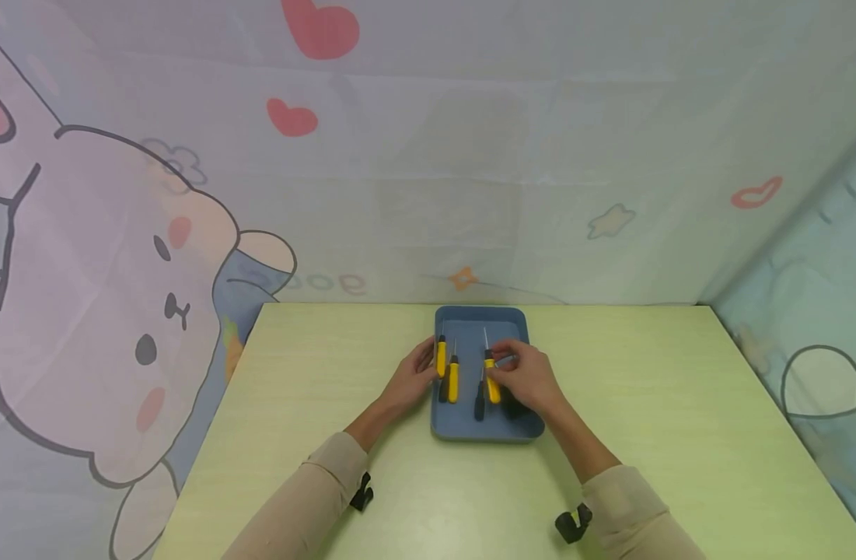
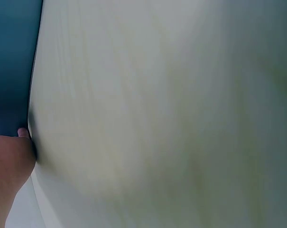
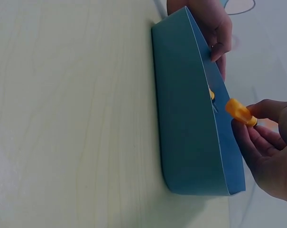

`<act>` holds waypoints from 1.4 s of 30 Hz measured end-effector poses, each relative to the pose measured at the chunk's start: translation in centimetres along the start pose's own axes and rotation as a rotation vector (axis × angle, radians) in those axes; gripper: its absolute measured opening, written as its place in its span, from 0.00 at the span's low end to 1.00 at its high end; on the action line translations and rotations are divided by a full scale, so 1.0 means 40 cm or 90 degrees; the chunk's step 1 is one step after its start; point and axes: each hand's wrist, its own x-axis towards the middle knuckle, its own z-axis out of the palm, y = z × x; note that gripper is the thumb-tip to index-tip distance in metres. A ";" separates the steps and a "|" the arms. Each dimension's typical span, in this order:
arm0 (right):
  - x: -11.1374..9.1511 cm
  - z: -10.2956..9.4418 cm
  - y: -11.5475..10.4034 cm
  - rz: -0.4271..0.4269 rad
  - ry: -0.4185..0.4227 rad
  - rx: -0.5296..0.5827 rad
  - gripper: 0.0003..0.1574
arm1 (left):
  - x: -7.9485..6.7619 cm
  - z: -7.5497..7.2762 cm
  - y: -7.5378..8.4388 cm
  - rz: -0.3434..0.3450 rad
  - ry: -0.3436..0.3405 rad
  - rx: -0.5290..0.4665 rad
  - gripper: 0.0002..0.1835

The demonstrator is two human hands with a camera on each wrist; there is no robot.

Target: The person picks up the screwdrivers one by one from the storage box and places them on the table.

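Observation:
A blue tray [image 1: 487, 432] lies near the table's far edge with several screwdrivers in it. My right hand [image 1: 531, 379] pinches a yellow-and-black screwdriver [image 1: 494, 389] over the tray's right side, tip pointing away from me. In the right wrist view its yellow handle [image 3: 238, 110] is between thumb and fingers, above the rim. My left hand [image 1: 410, 383] grips the tray's left edge; a fingertip [image 2: 23, 133] shows against the outer wall. By that hand lie a yellow screwdriver [image 1: 441, 359] and another yellow one [image 1: 454, 383]. A black-handled screwdriver [image 1: 480, 403] rests near the middle.
The tray stands on a pale wood-grain table [image 1: 316, 365]. Behind it hangs a printed cloth [image 1: 455, 179] with hearts and a cartoon animal. Black straps [image 1: 573, 524] show by both sleeves. A dark patch [image 1: 515, 404] lies under my right hand.

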 end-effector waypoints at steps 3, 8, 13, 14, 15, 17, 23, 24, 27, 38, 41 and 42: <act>0.000 -0.005 0.006 0.002 0.000 0.000 0.25 | 0.000 0.000 0.001 -0.003 0.001 0.000 0.39; 0.002 -0.016 0.014 0.007 0.009 -0.007 0.25 | -0.001 0.000 -0.001 -0.002 0.000 -0.006 0.39; 0.003 -0.030 0.022 0.016 0.015 -0.013 0.26 | -0.002 0.000 -0.001 0.001 0.000 -0.012 0.39; 0.003 -0.032 0.024 0.017 0.016 -0.010 0.26 | -0.003 0.001 0.000 0.002 0.001 -0.012 0.39; 0.002 -0.035 0.026 0.018 0.017 -0.006 0.26 | -0.002 0.001 0.000 0.001 0.001 -0.012 0.39; 0.000 -0.040 0.031 0.015 0.019 0.005 0.26 | -0.002 0.001 -0.001 0.001 0.002 -0.011 0.39; 0.000 -0.060 0.047 0.014 0.019 0.029 0.27 | -0.001 0.001 -0.003 0.000 0.002 -0.013 0.39; 0.000 -0.063 0.050 0.015 0.019 0.033 0.27 | -0.002 0.001 -0.002 -0.003 0.003 -0.013 0.39; 0.000 -0.072 0.053 0.020 0.020 0.047 0.27 | -0.002 0.000 0.000 -0.007 0.004 -0.010 0.39; -0.005 -0.095 0.067 0.028 0.024 0.070 0.27 | 0.002 -0.003 -0.005 -0.002 0.005 -0.024 0.39; -0.009 -0.101 0.077 0.038 0.029 0.071 0.27 | 0.002 -0.001 -0.006 -0.008 0.007 -0.025 0.39; -0.011 -0.103 0.081 0.044 0.029 0.073 0.27 | 0.003 0.000 -0.007 -0.007 0.007 -0.027 0.39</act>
